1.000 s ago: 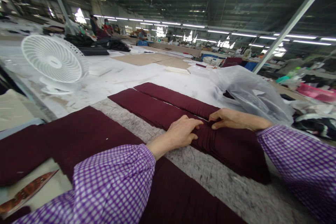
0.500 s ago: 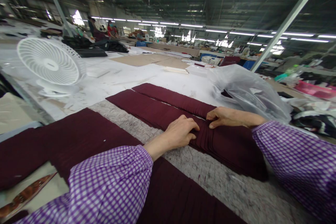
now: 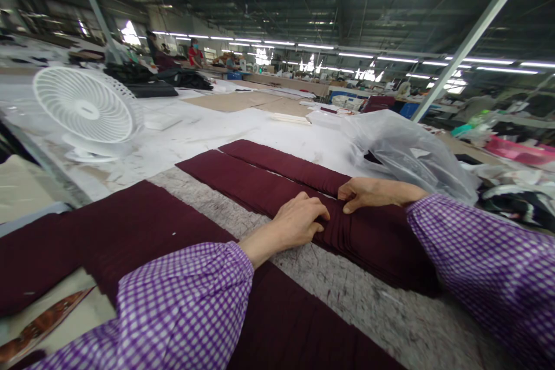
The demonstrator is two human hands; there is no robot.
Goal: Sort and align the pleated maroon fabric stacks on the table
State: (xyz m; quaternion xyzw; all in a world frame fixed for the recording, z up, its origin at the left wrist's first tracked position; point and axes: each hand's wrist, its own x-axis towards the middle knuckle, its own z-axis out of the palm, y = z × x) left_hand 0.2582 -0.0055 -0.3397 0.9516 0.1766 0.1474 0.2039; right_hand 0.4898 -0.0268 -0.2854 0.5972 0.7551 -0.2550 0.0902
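A long stack of maroon fabric pieces lies on a grey fibrous mat, its layers fanned out between my hands. My left hand rests over the near side of this stack, fingers curled down and gripping the layers. From the far side, my right hand pinches the same layers between thumb and bent fingers. Right behind runs a second narrow maroon strip stack, with a thin gap between the two. Closer to me, a wide maroon fabric pile stretches beneath my left forearm.
A white fan stands at the left of the white table surface. Clear plastic sheeting is bunched on the right. Dark cloth lies farther back. A person in red is in the distance.
My right hand and sleeve have shifted slightly left along the stack. The left hand stays almost in place. The view has tilted a little.
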